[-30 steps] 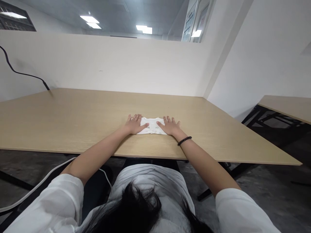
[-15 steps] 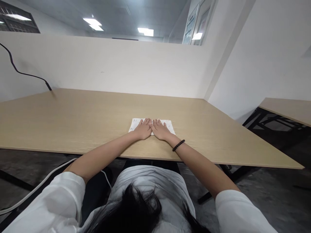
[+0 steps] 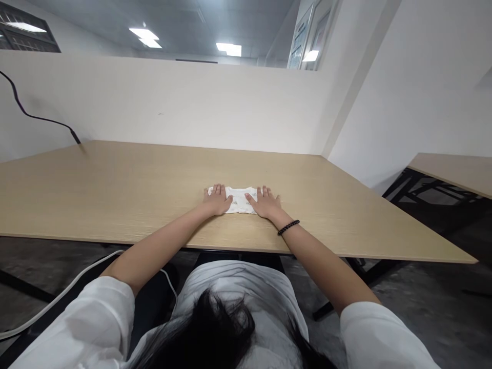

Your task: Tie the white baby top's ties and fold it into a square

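A small white cloth (image 3: 240,201) with faint printed marks lies flat on the wooden table (image 3: 134,189), not far from its front edge. On the cloth's left end rests my left hand (image 3: 218,200), palm down with the fingers spread. My right hand (image 3: 266,202) lies the same way on the right end, its thumb pointing inward. The middle of the cloth shows between the two thumbs, while its outer ends are partly hidden under my hands. A black beaded bracelet (image 3: 288,227) circles my right wrist.
A white partition (image 3: 207,107) stands along the table's far edge. At the far left a black cable (image 3: 46,119) hangs down to the tabletop. A second table (image 3: 457,171) stands to the right. A white cord (image 3: 57,297) runs past my left side.
My hands, side by side at the cloth's middle before, have slid apart to its left and right ends. The middle of the cloth has come into view.
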Motion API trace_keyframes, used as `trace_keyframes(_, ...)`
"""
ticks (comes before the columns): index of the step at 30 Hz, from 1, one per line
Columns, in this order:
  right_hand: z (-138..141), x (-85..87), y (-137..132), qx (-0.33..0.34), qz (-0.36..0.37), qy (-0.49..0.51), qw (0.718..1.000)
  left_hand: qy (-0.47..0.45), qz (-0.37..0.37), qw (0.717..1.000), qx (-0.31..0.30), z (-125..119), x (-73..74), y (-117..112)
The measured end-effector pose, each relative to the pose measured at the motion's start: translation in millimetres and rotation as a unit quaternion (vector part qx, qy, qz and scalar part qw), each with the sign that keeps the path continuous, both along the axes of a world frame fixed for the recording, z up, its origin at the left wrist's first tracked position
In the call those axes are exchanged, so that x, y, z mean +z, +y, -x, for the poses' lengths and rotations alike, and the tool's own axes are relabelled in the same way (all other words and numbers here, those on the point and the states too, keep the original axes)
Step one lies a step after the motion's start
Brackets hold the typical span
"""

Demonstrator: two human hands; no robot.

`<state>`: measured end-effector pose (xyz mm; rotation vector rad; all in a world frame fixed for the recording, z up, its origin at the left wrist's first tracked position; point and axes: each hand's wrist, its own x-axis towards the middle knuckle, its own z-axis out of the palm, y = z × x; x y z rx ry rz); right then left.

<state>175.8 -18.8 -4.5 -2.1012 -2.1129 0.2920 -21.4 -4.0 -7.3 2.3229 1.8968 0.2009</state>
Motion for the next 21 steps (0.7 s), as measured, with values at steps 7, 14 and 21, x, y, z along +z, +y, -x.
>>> trace_keyframes(7, -21, 0.2, 6, -0.054, -0.004, 0.030, 0.998, -0.089, 0.013, 0.996, -0.014, 17, -0.6, 21)
trace_keyframes(14, -37, 3.7, 18, -0.077, -0.073, 0.051, 0.993, -0.246, -0.030, 0.964, 0.094, 54, 5.2, 38)
trace_keyframes(21, -46, 2.2, 27, -0.080, -0.074, 0.022, 0.994, -0.140, -0.018, 0.987, 0.076, 70, 8.4, 45)
